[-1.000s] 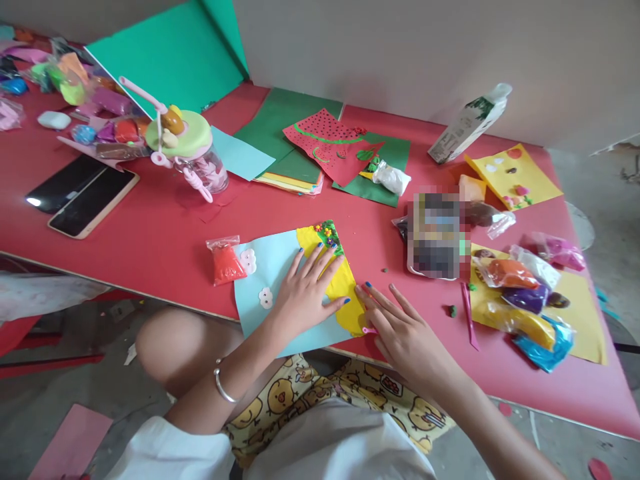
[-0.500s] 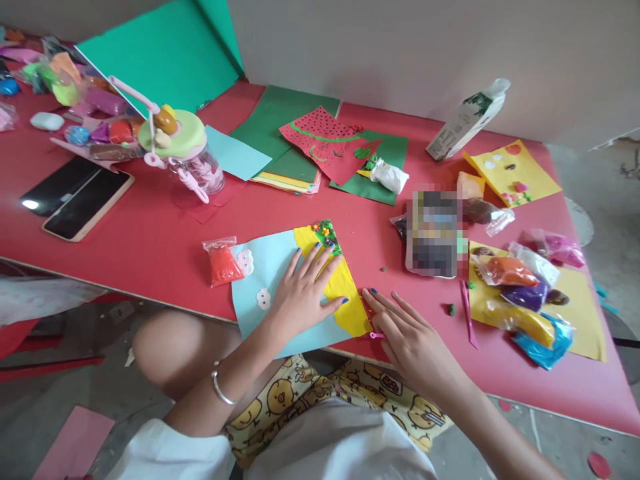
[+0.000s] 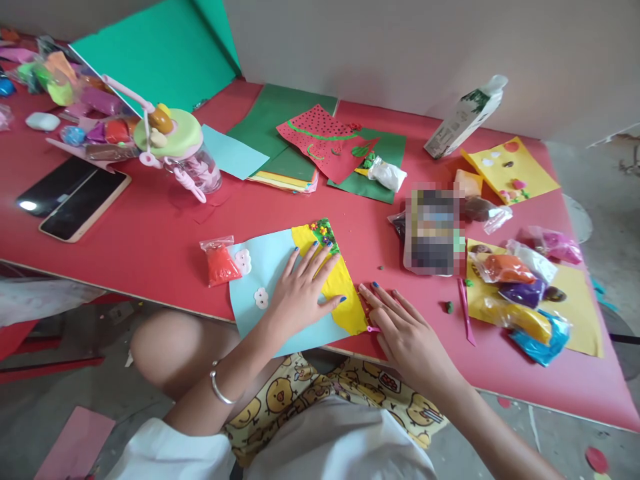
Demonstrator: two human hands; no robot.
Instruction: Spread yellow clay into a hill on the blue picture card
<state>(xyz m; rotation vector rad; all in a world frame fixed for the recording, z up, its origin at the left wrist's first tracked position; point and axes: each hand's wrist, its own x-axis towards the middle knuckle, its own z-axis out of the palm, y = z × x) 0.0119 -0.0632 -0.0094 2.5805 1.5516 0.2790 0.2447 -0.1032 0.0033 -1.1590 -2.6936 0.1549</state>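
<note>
My left hand [image 3: 301,293] lies flat with fingers spread on a light blue sheet of craft paper [image 3: 270,260], holding nothing. Yellow clay [image 3: 345,293] covers the sheet's right side, and a green clay patch with small flowers [image 3: 325,230] sits at its top corner. Two white cloud shapes [image 3: 261,298] are on the blue part. Just right of the sheet, my right hand [image 3: 400,327] rests on the table with its fingers stretched out. The end of a pink clay tool [image 3: 373,329] pokes out beside it; the rest is hidden under the hand.
A bag of red clay [image 3: 220,263] touches the sheet's left edge. To the right lie a pink knife tool [image 3: 466,313], a blurred box [image 3: 434,233] and several clay bags [image 3: 523,293]. A cup [image 3: 203,170] and phone [image 3: 83,203] stand left; a carton [image 3: 467,117] is behind.
The whole view has shifted slightly left. My right hand has moved a little along the table beside the sheet, its fingers slightly more spread. My left hand stays flat on the sheet.
</note>
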